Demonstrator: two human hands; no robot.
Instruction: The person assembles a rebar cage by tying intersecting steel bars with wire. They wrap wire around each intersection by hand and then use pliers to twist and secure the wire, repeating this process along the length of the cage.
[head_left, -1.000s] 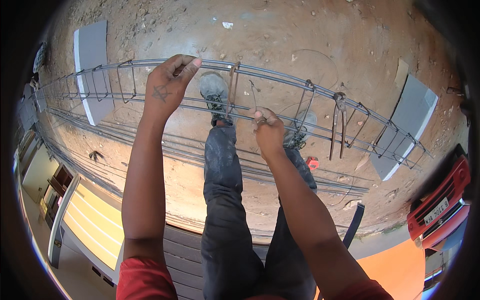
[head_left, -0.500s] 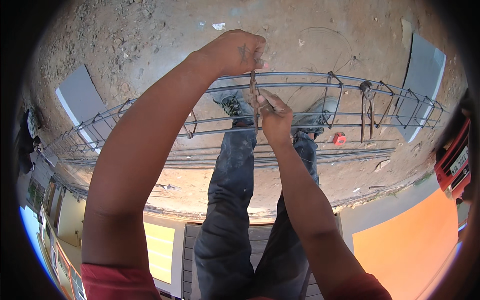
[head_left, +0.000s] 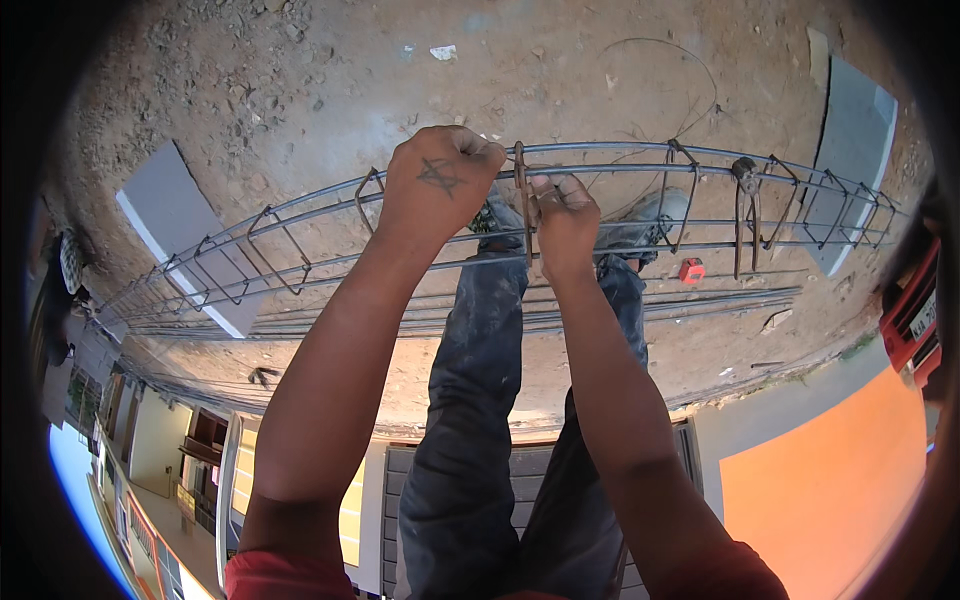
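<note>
A long steel rebar cage (head_left: 600, 170) spans the view in front of my legs, its bars joined by several square stirrups. Near its middle stands a brown, rusty stirrup (head_left: 527, 215), between my hands. Just left of it, at the upper bars, my left hand (head_left: 437, 180) is closed with its fingers pressed together; what they pinch is hidden. My right hand (head_left: 567, 222) is closed too, its curled fingertips against the stirrup's right side. Whatever small thing may be in those fingers cannot be made out. Farther right, rusty pincers (head_left: 746, 195) hang by their head over the upper bars.
Loose rebar (head_left: 420, 328) lies on the ground on the near side of the cage. A red tape measure (head_left: 691, 270) rests by my right foot. Grey boards (head_left: 850, 150) lie under both ends. Thin wire (head_left: 712, 75) curls on the dirt beyond.
My left hand has come down toward me and slightly left, from above the stirrup to beside it. My right hand stays at the stirrup. The view has shifted slightly.
</note>
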